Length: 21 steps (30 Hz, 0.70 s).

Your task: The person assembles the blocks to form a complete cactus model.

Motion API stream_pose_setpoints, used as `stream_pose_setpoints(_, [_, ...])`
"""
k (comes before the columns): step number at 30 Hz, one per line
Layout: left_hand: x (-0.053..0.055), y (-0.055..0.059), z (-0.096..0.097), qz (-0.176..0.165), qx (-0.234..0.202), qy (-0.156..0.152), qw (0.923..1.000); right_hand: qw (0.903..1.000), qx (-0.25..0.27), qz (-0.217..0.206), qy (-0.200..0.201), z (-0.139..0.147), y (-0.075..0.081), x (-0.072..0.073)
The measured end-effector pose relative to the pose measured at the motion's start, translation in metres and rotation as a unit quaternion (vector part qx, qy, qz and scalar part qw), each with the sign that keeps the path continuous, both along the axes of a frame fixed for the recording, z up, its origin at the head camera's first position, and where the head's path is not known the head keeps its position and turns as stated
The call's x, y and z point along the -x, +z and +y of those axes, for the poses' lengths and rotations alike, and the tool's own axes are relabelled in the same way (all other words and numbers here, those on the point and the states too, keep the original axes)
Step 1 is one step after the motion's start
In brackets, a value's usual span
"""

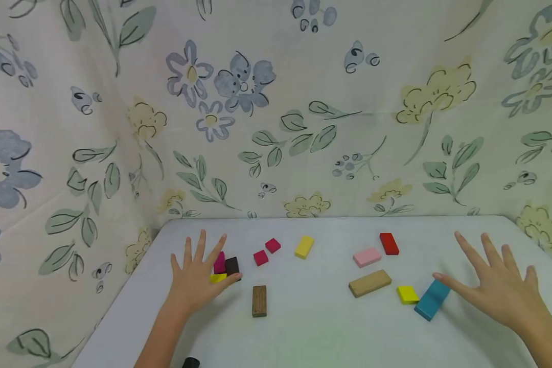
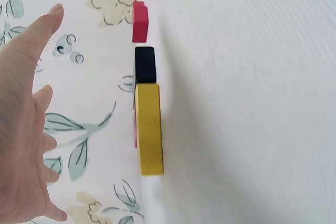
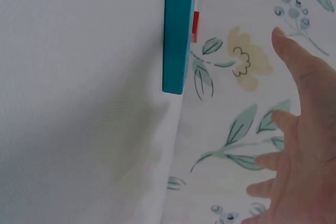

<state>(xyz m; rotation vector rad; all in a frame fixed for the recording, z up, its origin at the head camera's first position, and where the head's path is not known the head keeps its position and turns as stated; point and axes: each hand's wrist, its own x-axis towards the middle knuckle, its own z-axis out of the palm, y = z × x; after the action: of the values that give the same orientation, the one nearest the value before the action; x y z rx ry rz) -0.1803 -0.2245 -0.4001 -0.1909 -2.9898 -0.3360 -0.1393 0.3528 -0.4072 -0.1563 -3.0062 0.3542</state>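
My left hand (image 1: 194, 278) hovers over the left of the white table with fingers spread, holding nothing. Partly behind it lie a magenta block (image 1: 219, 262), a black block (image 1: 232, 268) and a yellow block (image 2: 150, 129). On the right, my right hand (image 1: 506, 286) is also spread above the table and holds nothing. Its thumb overlaps the end of a blue block (image 1: 432, 300) in the head view; in the right wrist view the hand is apart from that block. Beside the blue block lies a small yellow block (image 1: 407, 295).
Two red cubes (image 1: 260, 257), a brown wooden block (image 1: 259, 301) and a yellow block (image 1: 304, 247) lie mid-table. Toward the right are a tan block (image 1: 370, 283), a pink block (image 1: 367, 257) and a red block (image 1: 389, 244). A floral curtain (image 1: 294, 168) hangs behind the table (image 1: 313, 327).
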Motion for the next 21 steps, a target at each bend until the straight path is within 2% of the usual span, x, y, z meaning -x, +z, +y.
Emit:
stream_pose_setpoints(7, [0.001,0.002,0.019,0.003,0.003,-0.015,0.9999,0.9996,-0.001,-0.003,0.027,0.0,0.004,-0.001])
stream_pose_setpoints(12, [0.002,-0.001,0.032,0.009,0.005,-0.03,0.9995,0.9992,0.004,-0.006,0.039,-0.001,0.004,0.0])
stream_pose_setpoints(21, [0.003,0.001,0.064,-0.009,-0.018,-0.065,0.9977,0.9975,0.021,-0.022,0.064,-0.001,0.003,0.001])
